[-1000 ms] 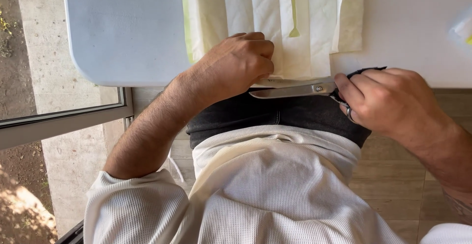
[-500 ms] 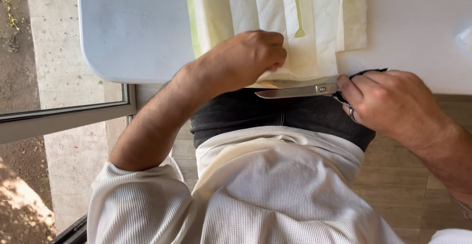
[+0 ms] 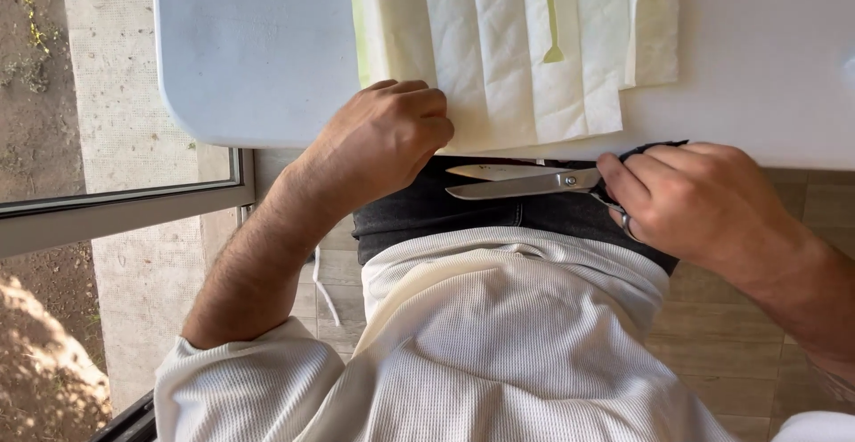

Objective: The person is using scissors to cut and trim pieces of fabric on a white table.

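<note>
Left hand [image 3: 392, 135] fisted, pinning near edge of cream fabric [image 3: 499, 50] at rim of white surface [image 3: 258, 50]. Right hand [image 3: 695, 201] gripping scissors [image 3: 521, 182], blades slightly apart, just below fabric edge.

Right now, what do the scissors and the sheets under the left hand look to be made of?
Scissors: bright bare metal blades with a pivot screw; dark handles, likely plastic, mostly hidden in the right hand. Sheets: cream, matte, faintly crinkled and creased, probably thin fabric or paper; left hand pins their edge.
</note>
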